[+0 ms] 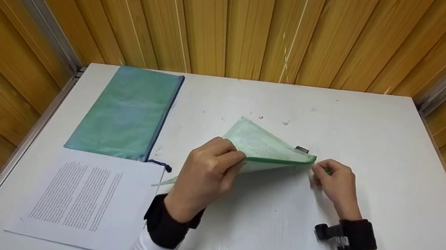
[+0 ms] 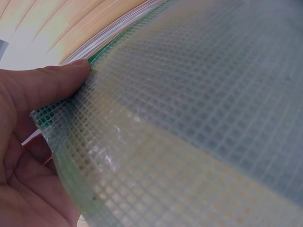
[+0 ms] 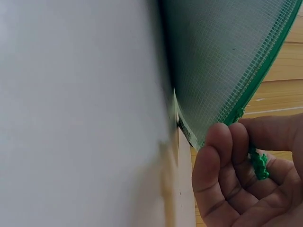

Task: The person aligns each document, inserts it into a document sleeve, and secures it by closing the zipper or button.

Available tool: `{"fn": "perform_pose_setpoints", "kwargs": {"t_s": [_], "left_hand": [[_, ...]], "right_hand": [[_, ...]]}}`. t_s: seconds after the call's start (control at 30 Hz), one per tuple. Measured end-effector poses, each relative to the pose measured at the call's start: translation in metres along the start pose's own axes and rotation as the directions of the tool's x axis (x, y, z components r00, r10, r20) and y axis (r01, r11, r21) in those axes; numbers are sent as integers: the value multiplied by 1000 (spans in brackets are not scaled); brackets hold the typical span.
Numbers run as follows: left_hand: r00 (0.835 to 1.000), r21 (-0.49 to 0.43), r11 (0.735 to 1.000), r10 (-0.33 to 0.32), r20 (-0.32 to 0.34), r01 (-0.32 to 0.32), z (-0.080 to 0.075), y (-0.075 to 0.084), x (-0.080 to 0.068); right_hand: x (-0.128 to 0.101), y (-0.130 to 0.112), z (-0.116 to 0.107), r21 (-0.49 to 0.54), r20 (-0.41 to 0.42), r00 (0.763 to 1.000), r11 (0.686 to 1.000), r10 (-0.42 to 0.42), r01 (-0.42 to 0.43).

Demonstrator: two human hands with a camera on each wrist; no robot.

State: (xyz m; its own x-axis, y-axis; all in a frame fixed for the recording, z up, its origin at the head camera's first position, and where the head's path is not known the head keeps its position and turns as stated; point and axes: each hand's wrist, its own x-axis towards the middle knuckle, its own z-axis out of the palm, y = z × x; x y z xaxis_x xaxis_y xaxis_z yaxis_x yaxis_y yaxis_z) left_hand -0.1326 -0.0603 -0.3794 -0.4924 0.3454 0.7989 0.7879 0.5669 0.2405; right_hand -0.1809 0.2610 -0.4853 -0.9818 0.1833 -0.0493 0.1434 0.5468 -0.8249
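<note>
Hands lifting green mesh pouch [image 1: 266, 148] off table [image 1: 399, 181], left hand [image 1: 203, 176] gripping edge, right hand [image 1: 335, 182] pinching zipper cord [image 3: 258, 163]

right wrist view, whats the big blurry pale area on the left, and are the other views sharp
Right wrist view: the pale mass is out of focus and too soft to identify; only the mesh pouch and right hand are fairly sharp. Left wrist view: the mesh grid is crisp near the left hand, softer toward the far corner. Head view: evenly lit, with bowed wall planks from lens distortion.
</note>
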Motion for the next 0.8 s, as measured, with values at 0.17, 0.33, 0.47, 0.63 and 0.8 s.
{"fn": "perform_pose_setpoints", "kwargs": {"t_s": [0.17,0.33,0.47,0.63,0.8], "left_hand": [[1000,-5,1000,-8,-2,8,-2,1,0],[1000,-4,1000,-10,-6,10,-3,1,1],[1000,-3,1000,-13,-7,13,-3,2,1],[1000,-1,1000,-12,-10,12,-3,1,2],[1000,-6,1000,6,-25,-6,-2,2,1]], "right_hand": [[1,2,-3,-14,-28,1000,1000,13,-13],[2,3,-4,-18,-27,1000,1000,12,-12],[3,3,-5,-18,-25,1000,1000,12,-13],[4,4,-4,-15,-22,1000,1000,7,-8],[5,8,-7,-10,-29,1000,1000,12,-12]]}}
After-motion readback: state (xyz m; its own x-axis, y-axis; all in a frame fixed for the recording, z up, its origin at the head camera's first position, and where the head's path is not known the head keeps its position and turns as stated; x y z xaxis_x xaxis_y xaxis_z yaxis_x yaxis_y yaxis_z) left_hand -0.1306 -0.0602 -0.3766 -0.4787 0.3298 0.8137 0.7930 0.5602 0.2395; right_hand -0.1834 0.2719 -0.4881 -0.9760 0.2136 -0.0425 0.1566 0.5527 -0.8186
